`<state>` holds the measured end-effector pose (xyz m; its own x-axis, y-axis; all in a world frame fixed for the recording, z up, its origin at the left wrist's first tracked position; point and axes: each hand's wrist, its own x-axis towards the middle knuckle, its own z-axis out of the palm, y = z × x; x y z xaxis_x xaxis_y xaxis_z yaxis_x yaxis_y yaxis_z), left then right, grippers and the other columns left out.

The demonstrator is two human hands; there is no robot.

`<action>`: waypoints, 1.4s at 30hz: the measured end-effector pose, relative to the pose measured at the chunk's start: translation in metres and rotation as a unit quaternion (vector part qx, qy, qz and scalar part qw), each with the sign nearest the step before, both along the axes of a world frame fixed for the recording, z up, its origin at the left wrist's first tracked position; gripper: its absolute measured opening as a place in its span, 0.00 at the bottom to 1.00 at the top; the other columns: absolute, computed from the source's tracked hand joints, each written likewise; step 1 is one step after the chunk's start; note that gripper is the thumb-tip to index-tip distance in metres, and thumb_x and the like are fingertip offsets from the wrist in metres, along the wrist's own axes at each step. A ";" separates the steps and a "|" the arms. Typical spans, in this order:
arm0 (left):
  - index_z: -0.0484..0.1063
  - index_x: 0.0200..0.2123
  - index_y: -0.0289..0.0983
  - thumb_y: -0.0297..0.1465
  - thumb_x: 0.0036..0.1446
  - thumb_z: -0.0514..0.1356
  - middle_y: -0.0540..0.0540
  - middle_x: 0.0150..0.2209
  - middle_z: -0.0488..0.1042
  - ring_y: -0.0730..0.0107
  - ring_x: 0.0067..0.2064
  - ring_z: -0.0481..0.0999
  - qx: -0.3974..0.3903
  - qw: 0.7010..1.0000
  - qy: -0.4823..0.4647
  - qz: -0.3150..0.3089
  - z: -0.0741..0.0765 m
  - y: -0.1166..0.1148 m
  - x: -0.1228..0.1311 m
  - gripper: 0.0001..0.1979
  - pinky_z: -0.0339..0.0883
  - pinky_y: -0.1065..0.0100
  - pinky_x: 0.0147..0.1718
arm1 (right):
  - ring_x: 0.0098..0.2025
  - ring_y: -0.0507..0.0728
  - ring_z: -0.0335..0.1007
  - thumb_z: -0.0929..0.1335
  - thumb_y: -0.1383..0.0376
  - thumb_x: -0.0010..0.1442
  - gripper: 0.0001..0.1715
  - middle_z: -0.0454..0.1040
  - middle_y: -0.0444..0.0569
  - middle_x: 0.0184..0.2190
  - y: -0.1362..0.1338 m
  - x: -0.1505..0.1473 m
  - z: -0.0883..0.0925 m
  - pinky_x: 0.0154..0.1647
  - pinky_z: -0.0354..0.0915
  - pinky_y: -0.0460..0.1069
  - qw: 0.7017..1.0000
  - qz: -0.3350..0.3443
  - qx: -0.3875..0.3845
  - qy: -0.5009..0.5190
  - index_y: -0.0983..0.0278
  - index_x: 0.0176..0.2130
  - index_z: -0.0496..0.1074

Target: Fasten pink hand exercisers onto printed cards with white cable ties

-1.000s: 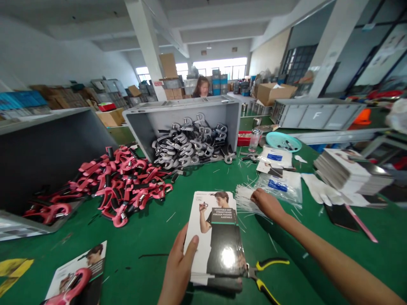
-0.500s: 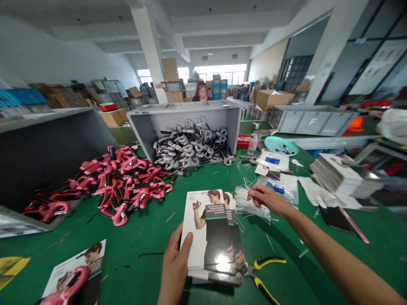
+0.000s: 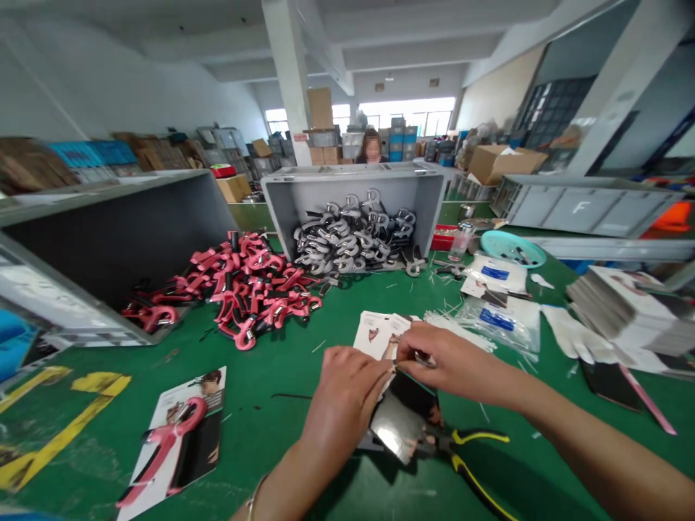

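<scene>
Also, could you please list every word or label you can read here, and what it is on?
"F": on the long grey crate at right.
Print on the cards: too blurred to read.
Blue labels on the plastic bags: too small.
Sign on the pillar: too small.

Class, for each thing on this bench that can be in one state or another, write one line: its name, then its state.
left hand, closed on the packaging cards
right hand, fingertips pinched at the top card's edge
packaging cards, stacked, under both hands
pliers, lying flat, head hidden under the cards
grey crate, tipped on its side, opening toward the camera
pink strengtheners, loose heap on the table
glove, lying unworn
</scene>
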<state>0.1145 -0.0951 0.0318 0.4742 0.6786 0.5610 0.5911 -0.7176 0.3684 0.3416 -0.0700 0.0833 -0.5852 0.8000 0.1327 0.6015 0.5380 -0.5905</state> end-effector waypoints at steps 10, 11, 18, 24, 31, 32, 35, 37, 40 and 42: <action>0.76 0.35 0.38 0.32 0.64 0.59 0.50 0.31 0.75 0.68 0.35 0.73 -0.189 0.945 -0.249 0.096 -0.012 -0.019 -0.002 0.07 0.64 0.68 0.38 | 0.26 0.50 0.69 0.71 0.58 0.62 0.12 0.73 0.43 0.31 -0.006 -0.044 -0.061 0.29 0.66 0.47 0.839 -0.034 -0.323 0.436 0.64 0.40 0.72; 0.76 0.34 0.38 0.32 0.65 0.58 0.50 0.30 0.75 0.68 0.35 0.73 -0.181 0.952 -0.232 0.085 -0.014 -0.020 0.000 0.08 0.64 0.68 0.38 | 0.25 0.50 0.69 0.71 0.58 0.62 0.11 0.73 0.43 0.29 -0.009 -0.048 -0.065 0.29 0.66 0.47 0.839 -0.043 -0.316 0.441 0.64 0.38 0.72; 0.74 0.45 0.36 0.35 0.55 0.65 0.41 0.44 0.74 0.55 0.48 0.71 -0.217 0.952 -0.133 0.172 -0.042 0.003 -0.014 0.15 0.64 0.57 0.48 | 0.26 0.50 0.70 0.70 0.58 0.63 0.10 0.74 0.43 0.28 -0.010 -0.031 -0.072 0.32 0.66 0.46 0.830 -0.148 -0.264 0.468 0.63 0.35 0.72; 0.75 0.30 0.35 0.39 0.56 0.62 0.49 0.26 0.71 0.70 0.28 0.69 -0.356 0.864 -0.300 0.191 -0.054 0.018 -0.048 0.12 0.60 0.71 0.26 | 0.30 0.49 0.69 0.74 0.59 0.60 0.10 0.75 0.43 0.29 0.002 -0.013 -0.074 0.33 0.67 0.44 0.761 -0.212 -0.269 0.551 0.62 0.35 0.73; 0.72 0.34 0.34 0.44 0.53 0.65 0.52 0.22 0.70 0.74 0.21 0.65 -0.399 0.752 -0.462 0.249 -0.065 -0.026 -0.076 0.18 0.59 0.74 0.18 | 0.31 0.50 0.72 0.73 0.58 0.60 0.11 0.75 0.43 0.31 0.036 -0.072 -0.062 0.36 0.70 0.46 0.801 -0.119 -0.283 0.513 0.63 0.36 0.72; 0.72 0.34 0.34 0.44 0.53 0.66 0.52 0.23 0.70 0.74 0.21 0.66 -0.401 0.744 -0.472 0.252 -0.068 -0.034 -0.078 0.18 0.60 0.74 0.18 | 0.31 0.51 0.73 0.73 0.58 0.60 0.12 0.76 0.44 0.31 0.042 -0.082 -0.065 0.37 0.70 0.47 0.811 -0.102 -0.295 0.495 0.63 0.36 0.72; 0.72 0.35 0.35 0.43 0.57 0.64 0.51 0.25 0.71 0.75 0.23 0.67 -0.393 0.713 -0.531 0.236 -0.081 -0.047 -0.082 0.16 0.62 0.75 0.21 | 0.30 0.52 0.74 0.73 0.56 0.59 0.14 0.75 0.43 0.29 0.053 -0.103 -0.080 0.36 0.71 0.48 0.842 -0.081 -0.306 0.436 0.63 0.36 0.70; 0.73 0.35 0.35 0.43 0.60 0.60 0.50 0.27 0.73 0.74 0.26 0.69 -0.384 0.678 -0.589 0.214 -0.089 -0.047 -0.081 0.16 0.63 0.75 0.24 | 0.28 0.51 0.72 0.71 0.56 0.61 0.13 0.74 0.41 0.27 0.055 -0.107 -0.088 0.33 0.69 0.47 0.866 -0.079 -0.293 0.398 0.62 0.37 0.69; 0.74 0.37 0.35 0.43 0.58 0.62 0.48 0.29 0.75 0.72 0.28 0.72 -0.400 0.630 -0.641 0.181 -0.102 -0.034 -0.075 0.15 0.65 0.73 0.27 | 0.26 0.50 0.69 0.70 0.57 0.62 0.11 0.72 0.40 0.27 0.053 -0.105 -0.093 0.30 0.67 0.46 0.890 -0.068 -0.272 0.360 0.62 0.38 0.69; 0.75 0.41 0.35 0.41 0.54 0.66 0.47 0.31 0.77 0.69 0.28 0.74 -0.415 0.637 -0.628 0.166 -0.108 -0.020 -0.066 0.17 0.66 0.71 0.28 | 0.27 0.50 0.69 0.69 0.57 0.63 0.10 0.72 0.41 0.27 0.051 -0.104 -0.093 0.31 0.67 0.46 0.901 -0.061 -0.260 0.342 0.61 0.38 0.69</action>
<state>0.0485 -0.1149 -0.0764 -0.2426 0.9346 -0.2602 -0.4748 0.1195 0.8719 0.2380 -0.0192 -0.0096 -0.4130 0.9106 0.0169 0.0376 0.0356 -0.9987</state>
